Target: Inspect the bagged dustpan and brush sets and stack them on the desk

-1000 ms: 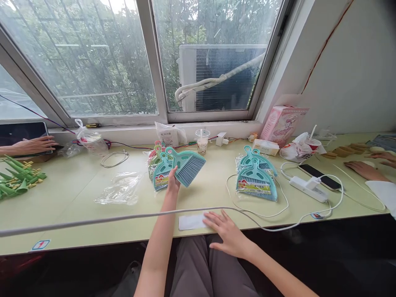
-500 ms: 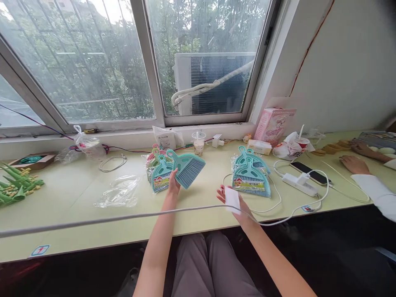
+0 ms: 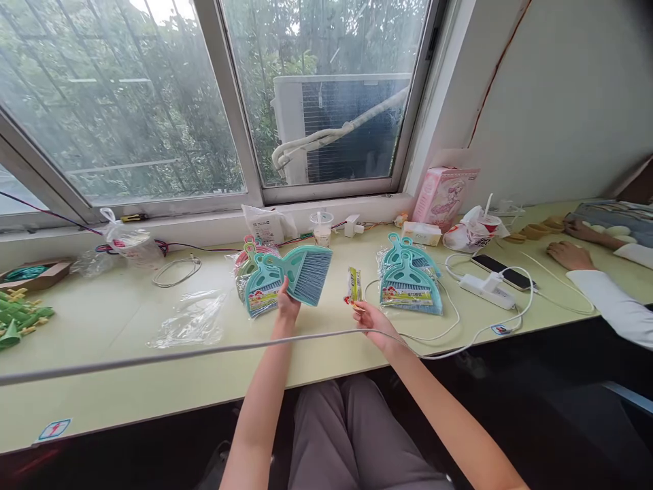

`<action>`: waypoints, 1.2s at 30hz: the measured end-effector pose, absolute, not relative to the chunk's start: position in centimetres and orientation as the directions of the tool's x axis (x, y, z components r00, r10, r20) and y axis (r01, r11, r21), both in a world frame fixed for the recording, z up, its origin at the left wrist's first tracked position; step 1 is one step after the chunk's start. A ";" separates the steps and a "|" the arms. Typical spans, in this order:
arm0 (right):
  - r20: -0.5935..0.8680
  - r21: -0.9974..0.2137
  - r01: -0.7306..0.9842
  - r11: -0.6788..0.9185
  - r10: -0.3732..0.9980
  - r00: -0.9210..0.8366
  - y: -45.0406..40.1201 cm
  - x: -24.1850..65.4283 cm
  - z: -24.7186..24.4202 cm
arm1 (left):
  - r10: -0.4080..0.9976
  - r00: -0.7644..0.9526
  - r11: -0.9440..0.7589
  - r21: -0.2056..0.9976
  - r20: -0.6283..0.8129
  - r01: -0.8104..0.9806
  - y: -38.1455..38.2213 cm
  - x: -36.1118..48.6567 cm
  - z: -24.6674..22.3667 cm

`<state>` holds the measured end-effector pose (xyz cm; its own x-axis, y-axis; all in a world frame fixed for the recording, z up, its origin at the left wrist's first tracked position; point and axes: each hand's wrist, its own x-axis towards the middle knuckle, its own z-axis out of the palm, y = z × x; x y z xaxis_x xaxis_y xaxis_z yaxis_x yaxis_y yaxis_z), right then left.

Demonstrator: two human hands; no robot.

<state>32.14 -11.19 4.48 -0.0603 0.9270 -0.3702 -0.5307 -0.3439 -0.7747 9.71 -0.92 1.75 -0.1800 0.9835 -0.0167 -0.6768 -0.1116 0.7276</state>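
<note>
My left hand (image 3: 288,299) is closed around a teal dustpan and brush set (image 3: 310,273), tilted with its blue-grey bristles toward the right. Between the fingers of my right hand (image 3: 375,321) is a printed label card (image 3: 354,284), held upright with its coloured side showing. Behind my left hand stands a bagged teal dustpan set (image 3: 262,292) with a similar card, and pink and green ones are partly hidden behind it. To the right of my right hand, more wrapped teal dustpan sets (image 3: 411,289) lie overlapped on the table.
A clear plastic bag (image 3: 188,320) lies on the table (image 3: 112,354) at left. A grey cable (image 3: 153,362) crosses in front of my forearms. At right are a power strip (image 3: 487,291), a phone (image 3: 504,272) and another person's hands (image 3: 570,255). A drink cup (image 3: 322,229) stands near the window.
My right hand has turned the card from its white side to its printed side and raised it slightly. The dustpan set in my left hand has rotated a little, its bristles now pointing more sideways.
</note>
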 end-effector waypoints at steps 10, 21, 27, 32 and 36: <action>0.091 -0.993 -0.054 0.104 0.974 0.210 -7.1 28.5 4.4 | 0.999 0.035 -0.002 0.745 0.034 -0.667 -2.3 12.8 1.5; 0.157 -0.964 0.243 0.109 0.969 0.190 -3.0 27.4 1.5 | 0.997 0.063 0.016 0.725 0.037 -0.689 -3.3 13.6 2.0; 0.336 -0.791 0.557 0.254 0.941 0.048 -2.7 28.5 1.4 | 0.993 0.078 -0.019 0.772 0.088 -0.636 -2.9 13.5 1.5; 0.364 -0.689 0.686 0.233 0.930 0.051 -3.2 28.6 1.4 | 0.995 0.069 -0.013 0.779 0.073 -0.627 -2.4 13.3 0.5; 0.301 -0.765 0.620 0.173 0.948 0.107 -3.6 28.8 2.4 | 0.998 0.045 -0.013 0.799 0.050 -0.601 -2.2 13.1 0.3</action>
